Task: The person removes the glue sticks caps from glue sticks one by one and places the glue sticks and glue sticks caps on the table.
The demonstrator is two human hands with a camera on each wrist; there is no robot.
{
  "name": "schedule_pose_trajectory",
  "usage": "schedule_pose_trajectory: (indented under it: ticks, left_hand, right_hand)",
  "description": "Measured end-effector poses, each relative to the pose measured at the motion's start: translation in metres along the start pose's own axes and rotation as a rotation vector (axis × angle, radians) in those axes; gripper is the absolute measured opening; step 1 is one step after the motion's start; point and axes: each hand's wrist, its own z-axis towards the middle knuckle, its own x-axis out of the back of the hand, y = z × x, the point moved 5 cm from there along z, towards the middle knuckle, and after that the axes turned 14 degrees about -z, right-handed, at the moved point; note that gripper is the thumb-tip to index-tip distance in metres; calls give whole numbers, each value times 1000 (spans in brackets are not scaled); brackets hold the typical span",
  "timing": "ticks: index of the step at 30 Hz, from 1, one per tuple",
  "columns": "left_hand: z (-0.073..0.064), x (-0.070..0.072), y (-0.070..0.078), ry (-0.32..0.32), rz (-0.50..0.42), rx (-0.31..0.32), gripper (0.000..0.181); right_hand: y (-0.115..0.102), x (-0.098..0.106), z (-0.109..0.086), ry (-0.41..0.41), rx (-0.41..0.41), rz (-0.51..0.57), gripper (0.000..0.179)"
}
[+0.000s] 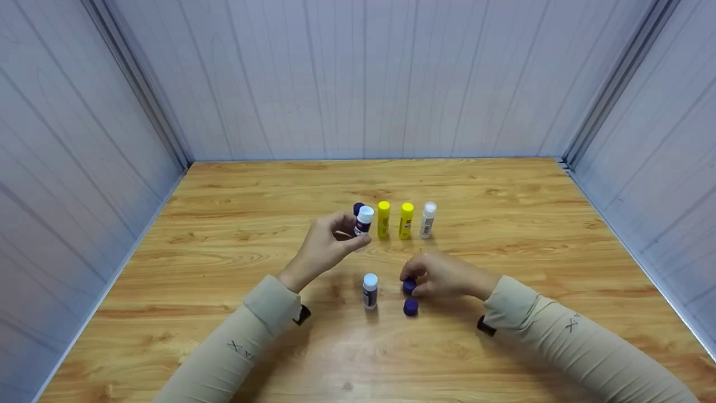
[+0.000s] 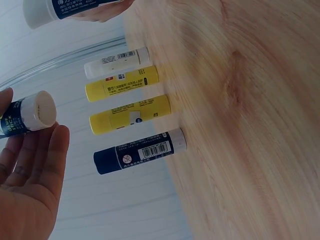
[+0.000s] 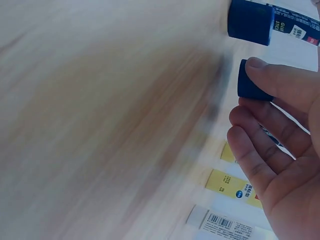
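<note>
My left hand (image 1: 321, 246) holds a glue stick (image 1: 363, 221) with a dark blue label and a bare white top, raised above the table. My right hand (image 1: 447, 275) pinches a dark blue cap (image 3: 252, 82) between thumb and fingers, low over the table; whether it touches the wood I cannot tell. A second dark blue cap (image 1: 411, 307) lies just nearer to me. Left of the caps, another blue-labelled glue stick (image 1: 370, 292) stands upright, its white top uncovered.
Farther back stands a row: a capped dark blue glue stick (image 2: 140, 152), partly hidden by the held one in the head view, two yellow glue sticks (image 1: 383, 219) (image 1: 405, 221) and a white one (image 1: 428, 220). Pale panel walls (image 1: 363, 78) enclose the wooden table (image 1: 235, 196).
</note>
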Motion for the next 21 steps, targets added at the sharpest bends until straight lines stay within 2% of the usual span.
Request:
schedule_pose_trajectory:
  ticks: [13, 21]
  left_hand:
    - [1, 0, -3, 4, 27, -5, 19]
    - [0, -1, -11, -24, 23, 50, 21]
  right_hand:
    - [3, -4, 2, -32, -3, -28, 24]
    - [3, -5, 3, -54, -39, 10, 25]
